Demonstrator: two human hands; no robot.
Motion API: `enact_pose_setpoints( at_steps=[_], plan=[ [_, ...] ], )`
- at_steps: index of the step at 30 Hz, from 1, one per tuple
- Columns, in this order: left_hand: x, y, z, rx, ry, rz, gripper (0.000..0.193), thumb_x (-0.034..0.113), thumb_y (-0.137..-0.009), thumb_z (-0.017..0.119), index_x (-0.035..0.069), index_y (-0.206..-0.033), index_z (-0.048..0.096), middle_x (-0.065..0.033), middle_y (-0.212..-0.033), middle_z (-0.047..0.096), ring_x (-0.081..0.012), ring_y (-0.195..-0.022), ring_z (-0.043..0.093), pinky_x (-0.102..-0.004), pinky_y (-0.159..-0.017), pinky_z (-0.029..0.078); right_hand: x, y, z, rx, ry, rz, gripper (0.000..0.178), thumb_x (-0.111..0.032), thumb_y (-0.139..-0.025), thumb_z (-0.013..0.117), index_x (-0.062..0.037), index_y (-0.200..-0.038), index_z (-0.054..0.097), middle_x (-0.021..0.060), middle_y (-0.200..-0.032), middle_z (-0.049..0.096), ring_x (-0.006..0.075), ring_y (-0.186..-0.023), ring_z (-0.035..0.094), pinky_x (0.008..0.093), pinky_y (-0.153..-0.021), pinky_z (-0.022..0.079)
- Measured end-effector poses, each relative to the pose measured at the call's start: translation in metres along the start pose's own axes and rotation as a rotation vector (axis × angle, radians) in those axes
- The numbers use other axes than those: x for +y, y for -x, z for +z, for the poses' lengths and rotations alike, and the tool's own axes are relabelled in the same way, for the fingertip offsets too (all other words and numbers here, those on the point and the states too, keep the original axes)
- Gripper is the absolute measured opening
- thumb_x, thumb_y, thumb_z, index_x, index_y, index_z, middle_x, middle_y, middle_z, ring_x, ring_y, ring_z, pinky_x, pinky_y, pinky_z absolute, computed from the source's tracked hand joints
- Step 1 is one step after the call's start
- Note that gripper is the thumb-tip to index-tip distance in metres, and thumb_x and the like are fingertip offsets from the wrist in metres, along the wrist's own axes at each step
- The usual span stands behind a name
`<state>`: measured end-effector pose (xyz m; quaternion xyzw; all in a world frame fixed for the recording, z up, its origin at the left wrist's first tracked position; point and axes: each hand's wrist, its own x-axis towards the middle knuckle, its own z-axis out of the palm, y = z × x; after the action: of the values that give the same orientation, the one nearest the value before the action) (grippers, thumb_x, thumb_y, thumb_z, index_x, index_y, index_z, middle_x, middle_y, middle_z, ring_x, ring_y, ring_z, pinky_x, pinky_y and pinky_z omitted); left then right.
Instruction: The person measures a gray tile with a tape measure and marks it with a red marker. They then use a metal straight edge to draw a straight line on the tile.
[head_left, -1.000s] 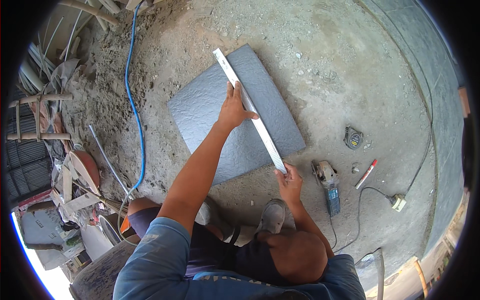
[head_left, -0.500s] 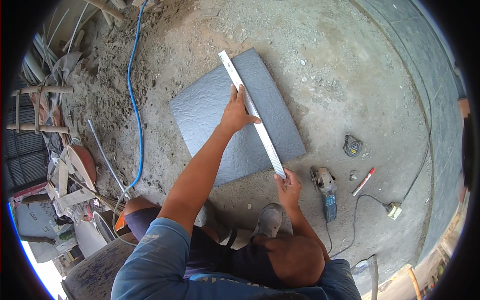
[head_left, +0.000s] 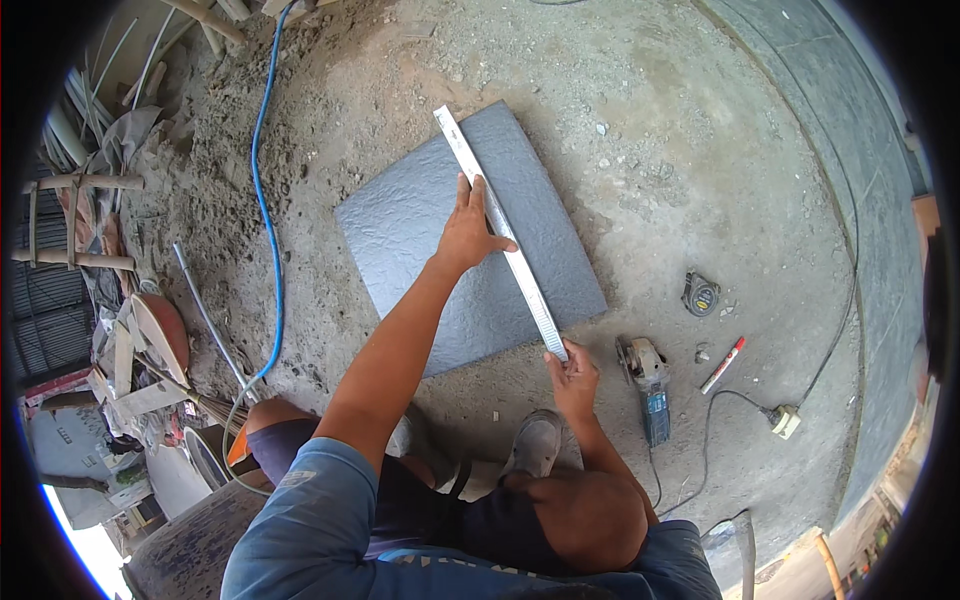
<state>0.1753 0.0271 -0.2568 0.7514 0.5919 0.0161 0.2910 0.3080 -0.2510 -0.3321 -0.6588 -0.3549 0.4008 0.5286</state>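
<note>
A grey, rough-textured square tile (head_left: pixel 400 220) lies turned at an angle on the ground in front of me. Across it, from the far edge to the near edge, runs a silver metal straightedge (head_left: pixel 528 283). My left hand (head_left: pixel 467 238) presses on the bar near its middle, with the fingers forward along it and the thumb spread across to its right side. At the near end, just past the tile's edge, my right hand (head_left: pixel 573 378) grips the straightedge between thumb and fingers.
Right of my right hand lie an angle grinder (head_left: pixel 648 395), a tape measure (head_left: pixel 701 294) and a red-and-white marker (head_left: pixel 724 364). A dark cord runs to a pale plug connector (head_left: pixel 786 422). Leftward are a blue hose (head_left: pixel 265 185) and scattered wood pieces (head_left: pixel 140 400). My shoe (head_left: pixel 535 442) is near the tile.
Both hands stay on the straightedge, which keeps nearly the same place on the tile. The whole view has shifted slightly.
</note>
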Motion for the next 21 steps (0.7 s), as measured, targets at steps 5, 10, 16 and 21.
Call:
enact_pose_setpoints(
  at_steps=[5, 10, 16, 21],
  plan=[
    [-0.004, -0.004, 0.000, 0.034, 0.010, 0.023, 0.131, 0.029, -0.050, 0.094, -0.004, -0.149, 0.016, -0.0317, -0.155, 0.007, -0.0409, -0.139, 0.032, -0.0398, -0.111, 0.037, -0.005, -0.003, -0.001, 0.004, -0.025, 0.066, 0.035, -0.005, -0.085, 0.072, 0.0047, -0.115, 0.058, 0.0115, -0.091, 0.069, 0.0096, -0.076, 0.062, 0.0237, -0.063, 0.051],
    [-0.008, -0.004, 0.002, 0.044, -0.016, 0.030, 0.129, 0.030, -0.049, 0.093, -0.005, -0.148, 0.018, -0.0323, -0.154, 0.012, -0.0404, -0.140, 0.031, -0.0397, -0.112, 0.035, 0.005, -0.006, 0.006, -0.010, -0.239, 0.210, 0.040, -0.008, -0.087, 0.071, 0.0053, -0.121, 0.055, 0.0129, -0.100, 0.068, 0.0111, -0.086, 0.063, 0.0244, -0.073, 0.051],
    [-0.005, -0.005, 0.007, 0.052, -0.034, 0.051, 0.130, 0.030, -0.049, 0.094, -0.005, -0.148, 0.018, -0.0321, -0.154, 0.012, -0.0412, -0.140, 0.030, -0.0395, -0.112, 0.035, -0.001, -0.022, 0.007, 0.033, -0.492, 0.529, 0.045, -0.008, -0.088, 0.070, 0.0114, -0.125, 0.051, 0.0142, -0.104, 0.066, 0.0134, -0.089, 0.063, 0.0252, -0.075, 0.051],
    [-0.007, -0.007, 0.005, 0.062, -0.019, 0.035, 0.131, 0.039, -0.047, 0.093, -0.004, -0.148, 0.022, -0.0308, -0.153, 0.018, -0.0383, -0.142, 0.026, -0.0407, -0.115, 0.030, -0.004, -0.023, 0.010, 0.037, -0.552, 0.565, 0.046, -0.008, -0.088, 0.070, 0.0118, -0.125, 0.051, 0.0133, -0.103, 0.067, 0.0131, -0.088, 0.063, 0.0253, -0.073, 0.052]
  ],
)
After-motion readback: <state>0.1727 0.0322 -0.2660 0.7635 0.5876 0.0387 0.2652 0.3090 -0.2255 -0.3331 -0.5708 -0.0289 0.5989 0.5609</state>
